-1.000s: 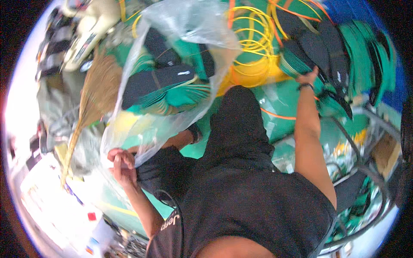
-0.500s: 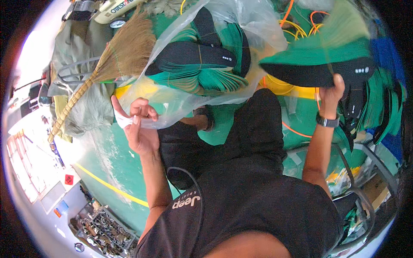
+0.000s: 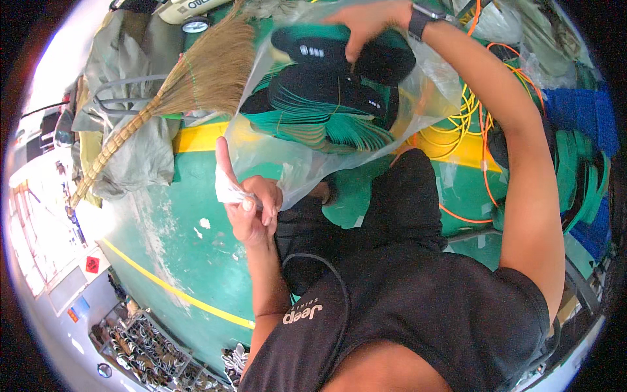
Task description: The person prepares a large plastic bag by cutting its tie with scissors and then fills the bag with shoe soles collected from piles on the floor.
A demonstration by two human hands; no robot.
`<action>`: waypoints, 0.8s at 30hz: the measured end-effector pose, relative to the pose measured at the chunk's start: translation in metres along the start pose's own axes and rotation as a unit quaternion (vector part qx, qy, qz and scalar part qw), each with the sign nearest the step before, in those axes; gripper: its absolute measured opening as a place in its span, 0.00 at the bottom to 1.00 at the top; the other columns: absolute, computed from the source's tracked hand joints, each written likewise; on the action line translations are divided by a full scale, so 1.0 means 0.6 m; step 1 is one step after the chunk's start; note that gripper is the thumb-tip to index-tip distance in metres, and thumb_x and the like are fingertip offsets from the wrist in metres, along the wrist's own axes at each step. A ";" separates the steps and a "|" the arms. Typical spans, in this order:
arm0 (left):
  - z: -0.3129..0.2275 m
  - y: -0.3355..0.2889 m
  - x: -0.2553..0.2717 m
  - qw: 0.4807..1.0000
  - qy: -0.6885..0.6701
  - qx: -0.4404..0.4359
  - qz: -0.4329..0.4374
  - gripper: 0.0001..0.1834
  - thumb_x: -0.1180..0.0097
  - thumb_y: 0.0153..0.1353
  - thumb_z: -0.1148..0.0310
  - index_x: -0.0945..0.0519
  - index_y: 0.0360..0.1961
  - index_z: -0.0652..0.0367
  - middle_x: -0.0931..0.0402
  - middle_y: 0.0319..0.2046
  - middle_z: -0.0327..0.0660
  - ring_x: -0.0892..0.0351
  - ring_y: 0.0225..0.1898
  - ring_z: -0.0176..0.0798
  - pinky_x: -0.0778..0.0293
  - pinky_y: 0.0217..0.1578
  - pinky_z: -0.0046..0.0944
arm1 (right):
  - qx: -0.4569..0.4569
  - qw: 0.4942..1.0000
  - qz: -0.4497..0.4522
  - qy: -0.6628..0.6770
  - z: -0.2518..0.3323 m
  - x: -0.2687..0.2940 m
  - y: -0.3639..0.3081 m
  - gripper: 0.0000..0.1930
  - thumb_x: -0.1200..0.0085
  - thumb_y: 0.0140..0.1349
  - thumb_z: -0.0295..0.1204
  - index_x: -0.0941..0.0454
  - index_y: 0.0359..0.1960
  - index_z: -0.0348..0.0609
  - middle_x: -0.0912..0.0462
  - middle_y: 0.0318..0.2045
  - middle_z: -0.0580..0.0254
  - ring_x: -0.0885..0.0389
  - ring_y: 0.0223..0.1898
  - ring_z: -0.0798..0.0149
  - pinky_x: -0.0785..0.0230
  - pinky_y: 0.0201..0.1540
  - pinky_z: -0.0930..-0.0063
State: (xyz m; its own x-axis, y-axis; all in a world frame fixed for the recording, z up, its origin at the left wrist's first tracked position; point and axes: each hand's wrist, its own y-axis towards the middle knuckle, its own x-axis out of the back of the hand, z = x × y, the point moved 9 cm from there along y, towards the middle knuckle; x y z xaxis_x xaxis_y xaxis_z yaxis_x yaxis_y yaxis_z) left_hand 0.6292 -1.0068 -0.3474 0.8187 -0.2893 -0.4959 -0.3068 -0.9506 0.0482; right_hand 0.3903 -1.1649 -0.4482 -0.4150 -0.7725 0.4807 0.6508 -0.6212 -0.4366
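Two hands busy now: right hand (image 3: 366,26) has swung over from side pile, fingers clamped on black-green stack (image 3: 339,49), now at bag (image 3: 313,150) mouth. Left hand (image 3: 251,206) still pinches bag edge, holding it open. Looks like stack going in with earlier ones.

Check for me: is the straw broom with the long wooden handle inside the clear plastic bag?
No, the straw broom lies on the green floor beside the clear plastic bag, which holds flat black and green pieces.
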 end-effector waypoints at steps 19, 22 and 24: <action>-0.009 -0.006 -0.002 0.998 -0.061 -0.015 0.018 0.36 0.57 0.59 0.73 0.56 0.66 0.69 0.40 0.10 0.35 0.47 0.08 0.25 0.48 0.12 0.25 | -0.266 0.766 -0.509 -0.287 -0.248 -0.164 -0.264 0.21 0.39 0.49 0.37 0.25 0.43 0.39 0.26 0.49 0.53 0.33 0.55 0.52 0.41 0.54 0.54; -0.007 -0.016 0.033 0.998 0.019 -0.026 -0.048 0.30 0.57 0.61 0.69 0.46 0.62 0.73 0.37 0.13 0.35 0.45 0.11 0.25 0.47 0.12 0.25 | 0.040 0.722 -0.629 -0.286 -0.151 -0.135 -0.276 0.12 0.45 0.57 0.38 0.24 0.29 0.40 0.20 0.34 0.60 0.24 0.42 0.59 0.33 0.42 0.65; -0.012 -0.022 0.052 0.997 0.013 -0.018 -0.076 0.26 0.57 0.62 0.66 0.39 0.57 0.75 0.37 0.15 0.35 0.44 0.12 0.25 0.47 0.13 0.24 | 0.056 0.824 -0.554 0.107 -0.146 -0.129 -0.246 0.16 0.52 0.64 0.40 0.25 0.28 0.39 0.24 0.21 0.64 0.24 0.25 0.67 0.34 0.27 0.76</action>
State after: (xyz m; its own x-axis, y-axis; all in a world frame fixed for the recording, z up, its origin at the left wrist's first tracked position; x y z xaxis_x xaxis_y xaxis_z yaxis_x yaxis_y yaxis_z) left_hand 0.6624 -1.0042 -0.3570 0.8669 -0.1436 -0.4774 -0.1602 -0.9871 0.0061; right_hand 0.2702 -1.0250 -0.4876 -0.8882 0.2471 0.3873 -0.1527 -0.9539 0.2585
